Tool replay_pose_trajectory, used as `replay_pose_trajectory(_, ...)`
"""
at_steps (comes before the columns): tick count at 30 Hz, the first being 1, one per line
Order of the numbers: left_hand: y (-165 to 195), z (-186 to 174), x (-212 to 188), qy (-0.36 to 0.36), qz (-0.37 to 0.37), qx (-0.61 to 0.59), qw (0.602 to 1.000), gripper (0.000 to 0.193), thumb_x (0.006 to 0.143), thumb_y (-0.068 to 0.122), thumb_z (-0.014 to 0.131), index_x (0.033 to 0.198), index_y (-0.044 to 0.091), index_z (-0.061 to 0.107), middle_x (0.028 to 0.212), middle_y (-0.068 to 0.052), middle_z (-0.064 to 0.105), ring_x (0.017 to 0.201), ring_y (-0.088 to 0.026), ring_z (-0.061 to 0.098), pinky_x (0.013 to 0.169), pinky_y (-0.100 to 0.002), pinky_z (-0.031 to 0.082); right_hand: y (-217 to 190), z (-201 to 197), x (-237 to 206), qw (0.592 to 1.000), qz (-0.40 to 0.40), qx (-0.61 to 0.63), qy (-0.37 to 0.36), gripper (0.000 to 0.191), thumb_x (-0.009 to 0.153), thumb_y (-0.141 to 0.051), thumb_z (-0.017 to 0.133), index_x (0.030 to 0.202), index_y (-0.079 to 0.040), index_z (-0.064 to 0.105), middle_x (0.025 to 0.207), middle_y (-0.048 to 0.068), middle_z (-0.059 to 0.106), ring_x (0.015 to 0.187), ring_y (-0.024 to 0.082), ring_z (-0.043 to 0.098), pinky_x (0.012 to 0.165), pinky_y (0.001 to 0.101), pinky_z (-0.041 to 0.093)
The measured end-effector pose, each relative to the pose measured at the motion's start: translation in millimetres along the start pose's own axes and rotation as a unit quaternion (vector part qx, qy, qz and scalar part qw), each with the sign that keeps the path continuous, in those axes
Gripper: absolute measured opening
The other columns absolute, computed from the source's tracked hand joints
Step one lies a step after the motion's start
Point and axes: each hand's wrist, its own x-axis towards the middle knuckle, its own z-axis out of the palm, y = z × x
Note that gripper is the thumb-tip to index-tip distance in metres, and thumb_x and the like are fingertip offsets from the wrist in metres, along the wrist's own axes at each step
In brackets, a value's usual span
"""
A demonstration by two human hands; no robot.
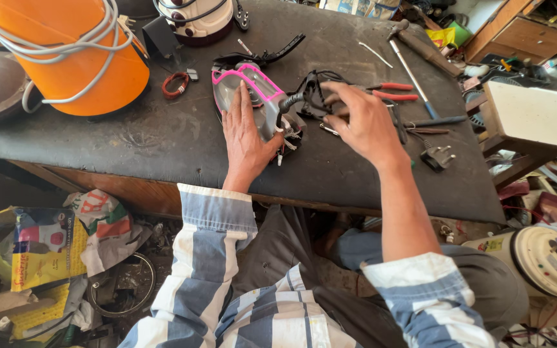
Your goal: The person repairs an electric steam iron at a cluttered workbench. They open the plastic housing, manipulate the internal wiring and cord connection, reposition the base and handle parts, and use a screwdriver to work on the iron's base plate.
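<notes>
Pink-trimmed grey iron (256, 96) lies on the dark workbench (162, 138), pinned by the flat, spread left hand (245, 135); the right hand (359, 119) pinches its black cord (305, 93), beside red-handled pliers (391, 91).

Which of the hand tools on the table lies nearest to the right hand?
The red-handled pliers, just beyond the right hand. The hammer and the screwdriver lie farther back.

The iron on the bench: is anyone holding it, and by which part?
The left hand lies flat on the iron, pressing its soleplate side. The right hand fingers the black cord at its rear.
</notes>
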Motion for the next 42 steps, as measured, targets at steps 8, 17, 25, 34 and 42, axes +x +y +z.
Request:
replay_pose_trajectory(8,20,-10,-16,0.016,0.024,-0.011,1.000,0.117,0.074,0.030,0.086,0.164,0.007,0.015,0.163,-0.023,0.032,0.150,-0.043,0.032,0.125,-0.060,0.021,10,17,-91,0.986,0.057,0.072,0.138,0.043,0.088,0.002,0.076,0.129,-0.004,0.066,0.113,0.013,0.076,0.101,0.022,0.076,0.086,0.0322,0.060)
replay_pose_trajectory(17,48,-19,-27,0.056,0.029,0.000,0.998,0.118,0.073,0.029,0.087,0.164,0.007,0.015,0.164,-0.022,0.035,0.153,-0.043,0.031,0.124,-0.063,0.017,3,59,-132,0.980,0.073,0.083,0.164,0.026,0.091,0.001,0.068,0.117,-0.002,0.069,0.106,0.013,0.075,0.091,0.024,0.076,0.077,0.0333,0.059)
replay_pose_trajectory(25,71,-35,-34,0.044,0.027,0.002,0.999,0.118,0.078,0.030,0.086,0.165,0.007,0.010,0.159,-0.020,0.047,0.149,-0.046,0.033,0.125,-0.059,0.018,-15,52,-133,0.985,0.046,0.089,0.138,0.027,0.091,-0.008,0.074,0.117,-0.004,0.070,0.105,0.013,0.074,0.091,0.025,0.076,0.077,0.0342,0.059)
replay_pose_trajectory(34,75,-36,-33,0.034,0.035,0.011,0.999,0.120,0.080,0.034,0.087,0.166,0.008,0.007,0.159,-0.021,0.046,0.151,-0.046,0.031,0.124,-0.058,0.016,-43,83,-105,0.978,-0.036,0.167,0.123,0.037,0.080,-0.002,0.086,0.114,-0.003,0.070,0.108,0.011,0.066,0.095,0.022,0.074,0.082,0.0339,0.060)
replay_pose_trajectory(42,68,-35,-28,0.030,0.042,0.044,0.998,0.123,0.080,0.038,0.088,0.165,0.005,0.006,0.154,-0.015,0.051,0.146,-0.040,0.039,0.121,-0.058,0.020,-48,105,-96,0.964,-0.001,0.203,0.171,0.027,0.086,0.002,0.079,0.111,0.001,0.069,0.104,0.009,0.069,0.095,0.023,0.076,0.083,0.0326,0.060)
